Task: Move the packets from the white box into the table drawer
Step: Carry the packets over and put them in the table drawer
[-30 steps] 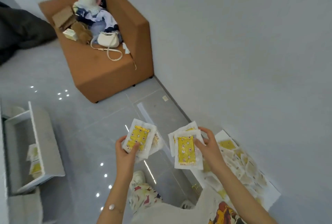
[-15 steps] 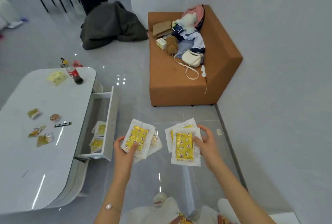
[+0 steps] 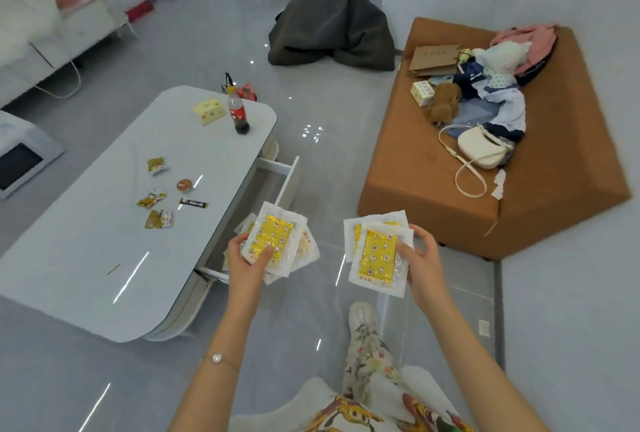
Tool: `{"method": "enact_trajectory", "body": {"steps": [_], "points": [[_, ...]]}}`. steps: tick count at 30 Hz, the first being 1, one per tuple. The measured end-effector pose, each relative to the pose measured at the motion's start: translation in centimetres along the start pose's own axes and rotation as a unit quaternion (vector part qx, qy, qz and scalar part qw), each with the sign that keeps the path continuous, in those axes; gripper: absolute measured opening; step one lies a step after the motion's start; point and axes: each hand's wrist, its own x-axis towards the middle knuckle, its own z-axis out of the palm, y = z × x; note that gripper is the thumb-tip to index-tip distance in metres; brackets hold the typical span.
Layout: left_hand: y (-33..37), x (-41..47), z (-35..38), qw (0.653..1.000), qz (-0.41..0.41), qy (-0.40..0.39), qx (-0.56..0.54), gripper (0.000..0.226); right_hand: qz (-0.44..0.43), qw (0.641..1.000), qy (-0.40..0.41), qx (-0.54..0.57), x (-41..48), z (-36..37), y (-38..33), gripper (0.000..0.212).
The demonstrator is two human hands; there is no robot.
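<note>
Turning away from the white box, the person had swung the view: one second before, the box lay at 5 o'clock and the drawer [image 3: 289, 178] sat at the far 9 o'clock edge. At this moment the box was out of frame and the open drawer lay at 11 o'clock of the hands. The left hand [image 3: 247, 258] pinched the left stack [image 3: 273, 237] of packets, thumb on the yellow top face and fingers beneath. The right hand [image 3: 420, 258] pinched the right stack [image 3: 377, 255] by its 3 o'clock edge. Both grips matched the earlier frames. The carry therefore appeared nearly complete, with only the deposit remaining. The left stack appeared over the drawer's near end. The drawer front panel bounded the cavity at 3 o'clock and the table [image 3: 104, 223] rim bounded it at 9 o'clock, leaving a narrow slot. Loose packets [image 3: 243, 223] already lay in that slot. The brown sofa [image 3: 415, 172] at 2 o'clock stood well apart, with bare floor between. The right stack would probably need to travel toward 9 o'clock and clear the front panel.
</note>
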Motion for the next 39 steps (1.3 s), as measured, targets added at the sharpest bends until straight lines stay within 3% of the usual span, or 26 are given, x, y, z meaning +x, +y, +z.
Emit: {"method": "enact_trajectory", "body": {"steps": [9, 18, 26, 34, 39], "points": [[2.8, 6.3, 6.3, 0.989, -0.012, 0.138, -0.055, 0.043, 0.010, 0.988, -0.134, -0.072, 15.0, 3.1, -6.3, 0.037], [3.8, 11.2, 8.5, 0.963, -0.036, 0.240, -0.116, 0.043, 0.041, 0.955, -0.260, -0.136, 24.5, 11.3, -11.1, 0.040], [2.0, 19.1, 4.8, 0.927, -0.077, 0.332, -0.157, 0.043, 0.068, 0.933, -0.297, -0.193, 32.2, 22.6, -11.8, 0.043], [-0.3, 27.6, 1.9, 0.897, -0.167, 0.371, -0.171, 0.044, 0.049, 0.889, -0.337, -0.305, 39.2, 32.2, -10.4, 0.038], [-2.8, 31.8, 1.3, 0.872, -0.238, 0.392, -0.171, 0.053, 0.121, 0.866, -0.335, -0.351, 42.6, 37.5, -6.7, 0.040]]}}
